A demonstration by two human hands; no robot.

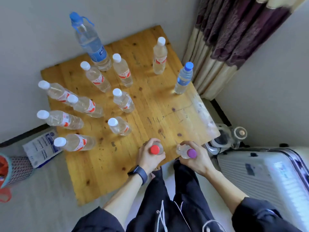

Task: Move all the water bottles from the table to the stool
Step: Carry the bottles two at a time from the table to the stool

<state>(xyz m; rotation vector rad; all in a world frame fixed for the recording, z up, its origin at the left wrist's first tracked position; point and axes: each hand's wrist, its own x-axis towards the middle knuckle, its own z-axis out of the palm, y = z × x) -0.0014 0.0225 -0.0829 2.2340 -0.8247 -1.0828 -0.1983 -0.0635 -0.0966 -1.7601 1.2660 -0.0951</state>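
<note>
Wooden table (158, 101): L hand (147, 157) grips red-cap bottle (155, 149), R hand (198, 160) purple-cap bottle (191, 153).

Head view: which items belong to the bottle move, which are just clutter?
Job: red-capped bottle in left hand; purple-capped bottle in right hand; nine white-capped bottles, large blue-capped bottle, small blue-capped bottle on the table. Stool not in view.
Clutter: suitcase, curtain, printed packet, floor appliance.
</note>
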